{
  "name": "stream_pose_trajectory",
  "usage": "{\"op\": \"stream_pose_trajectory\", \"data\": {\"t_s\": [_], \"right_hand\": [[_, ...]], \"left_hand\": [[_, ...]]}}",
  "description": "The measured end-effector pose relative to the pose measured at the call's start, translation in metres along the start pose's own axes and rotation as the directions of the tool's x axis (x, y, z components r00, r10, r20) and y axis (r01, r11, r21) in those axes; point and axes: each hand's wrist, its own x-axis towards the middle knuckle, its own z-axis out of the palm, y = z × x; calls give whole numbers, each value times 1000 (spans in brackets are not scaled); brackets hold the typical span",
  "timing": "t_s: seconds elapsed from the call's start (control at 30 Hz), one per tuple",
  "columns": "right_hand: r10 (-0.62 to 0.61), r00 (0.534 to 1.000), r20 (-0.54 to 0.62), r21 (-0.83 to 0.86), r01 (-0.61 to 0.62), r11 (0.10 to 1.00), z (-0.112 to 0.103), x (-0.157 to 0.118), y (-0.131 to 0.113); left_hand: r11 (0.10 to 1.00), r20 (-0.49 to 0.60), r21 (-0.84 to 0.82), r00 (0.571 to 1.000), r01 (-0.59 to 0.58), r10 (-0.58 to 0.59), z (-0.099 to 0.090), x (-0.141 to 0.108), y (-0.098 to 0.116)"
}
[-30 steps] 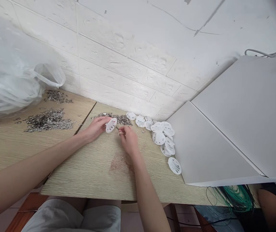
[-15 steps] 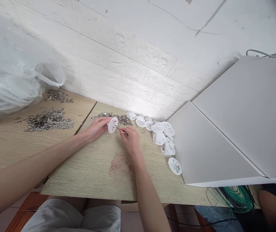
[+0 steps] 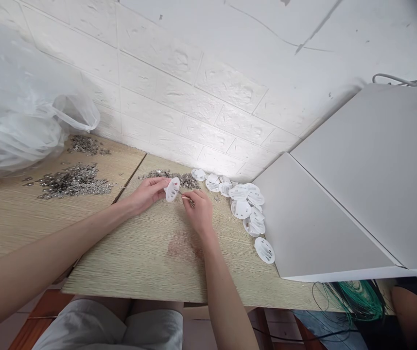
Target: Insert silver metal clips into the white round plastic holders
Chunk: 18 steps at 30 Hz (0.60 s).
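Observation:
My left hand [image 3: 149, 193] pinches a round white plastic piece [image 3: 172, 189] by its left edge, with its slotted face turned to the right. In my right hand [image 3: 198, 209] is a thin metal tool that looks like tweezers [image 3: 183, 196]. Its tip reaches the face of the white piece; whether it grips a small part there is too small to tell. Behind both hands a heap of small metal parts [image 3: 190, 181] lies along the wall. To the right, several similar white discs [image 3: 240, 209] lie in a curved row on the table.
Two more piles of metal parts [image 3: 73, 181] lie on the left table, beside a large clear plastic bag [image 3: 19, 112]. A grey-white panelled box [image 3: 325, 209] stands at the right. Green wires [image 3: 361, 301] and part of another person [image 3: 410, 311] show at the lower right.
Both hands have shifted very slightly to the right, with the white piece and the tool still in them. The rest looks the same.

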Motion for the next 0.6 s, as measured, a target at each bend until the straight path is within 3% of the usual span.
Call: {"op": "stream_pose_trajectory", "data": {"t_s": [0.13, 0.3, 0.6], "right_hand": [[-54, 998, -13, -20, 54, 998, -1, 0, 0], [-89, 996, -14, -31, 88, 996, -1, 0, 1], [58, 997, 51, 57, -61, 996, -2, -1, -4]], "left_hand": [[998, 45, 69, 999, 0, -3, 0, -3, 1], [994, -9, 111, 1000, -11, 12, 3, -8, 3], [997, -32, 69, 999, -17, 20, 7, -6, 3]]}}
